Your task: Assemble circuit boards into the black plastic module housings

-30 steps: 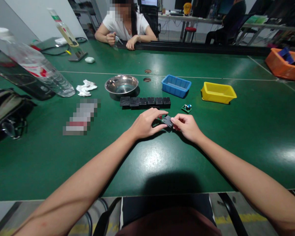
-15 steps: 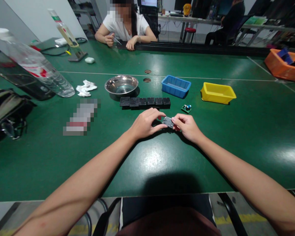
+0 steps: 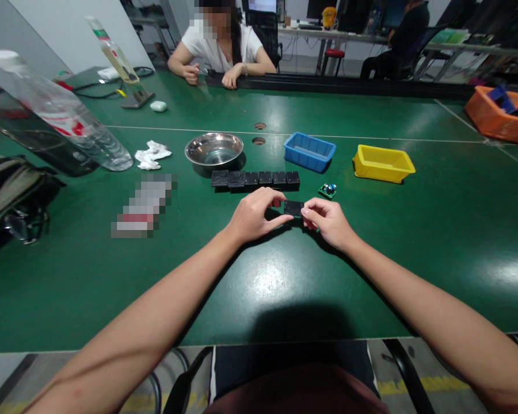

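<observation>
A small flat black piece (image 3: 293, 208) is held level between my two hands. My right hand (image 3: 328, 221) pinches its right end between thumb and fingers. At its left end, my left hand (image 3: 259, 214) has thumb and forefinger curved round the piece's edges. Just beyond my hands stands a row of several black square parts (image 3: 251, 179), side by side. To the right of that row lies a small green circuit board (image 3: 328, 190) with components on it.
Behind the row are a metal bowl (image 3: 214, 150), a blue tray (image 3: 309, 152) and a yellow tray (image 3: 383, 163). Crumpled tissue (image 3: 152, 155), large bottles (image 3: 69, 118) and a bag (image 3: 12, 198) are at the left. An orange basket (image 3: 501, 118) is far right. A person (image 3: 224, 52) sits opposite.
The piece between my hands has been turned, showing a darker, plainer face than the grey one before. My left fingers have shifted slightly.
</observation>
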Motion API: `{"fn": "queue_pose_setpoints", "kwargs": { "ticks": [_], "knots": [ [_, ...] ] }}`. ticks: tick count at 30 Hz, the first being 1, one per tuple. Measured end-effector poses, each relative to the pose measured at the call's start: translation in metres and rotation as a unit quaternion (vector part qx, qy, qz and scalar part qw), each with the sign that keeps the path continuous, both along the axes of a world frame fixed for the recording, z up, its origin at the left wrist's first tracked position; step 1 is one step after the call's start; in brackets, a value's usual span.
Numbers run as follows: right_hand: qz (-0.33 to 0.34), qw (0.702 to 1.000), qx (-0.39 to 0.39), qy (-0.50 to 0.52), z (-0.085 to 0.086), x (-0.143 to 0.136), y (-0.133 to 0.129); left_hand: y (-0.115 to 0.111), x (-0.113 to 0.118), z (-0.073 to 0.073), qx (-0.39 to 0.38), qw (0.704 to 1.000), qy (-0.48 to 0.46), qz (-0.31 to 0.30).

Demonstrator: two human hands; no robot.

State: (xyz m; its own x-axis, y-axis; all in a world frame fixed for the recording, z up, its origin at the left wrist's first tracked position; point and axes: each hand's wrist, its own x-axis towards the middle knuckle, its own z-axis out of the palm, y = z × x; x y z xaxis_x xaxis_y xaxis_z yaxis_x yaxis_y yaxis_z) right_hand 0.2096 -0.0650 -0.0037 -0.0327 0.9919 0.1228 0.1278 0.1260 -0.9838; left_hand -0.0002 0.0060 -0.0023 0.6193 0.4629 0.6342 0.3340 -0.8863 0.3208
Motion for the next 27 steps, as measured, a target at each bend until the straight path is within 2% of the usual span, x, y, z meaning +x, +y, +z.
{"fn": "queue_pose_setpoints", "kwargs": {
  "ticks": [10, 17, 27],
  "knots": [
    [-0.017, 1.000, 0.002, 0.011, 0.0001, -0.0004, -0.0001, -0.0016, -0.0002, 0.0015, -0.003, 1.000, 0.015, -0.023],
    [-0.021, 1.000, 0.003, 0.018, 0.0014, -0.0008, -0.0009, -0.0014, 0.0009, 0.0012, 0.016, 1.000, 0.010, -0.020],
    [-0.044, 0.999, 0.004, 0.011, -0.0011, -0.0002, 0.0004, -0.0008, 0.0010, -0.0013, 0.005, 1.000, 0.012, -0.016]
  ]
}}
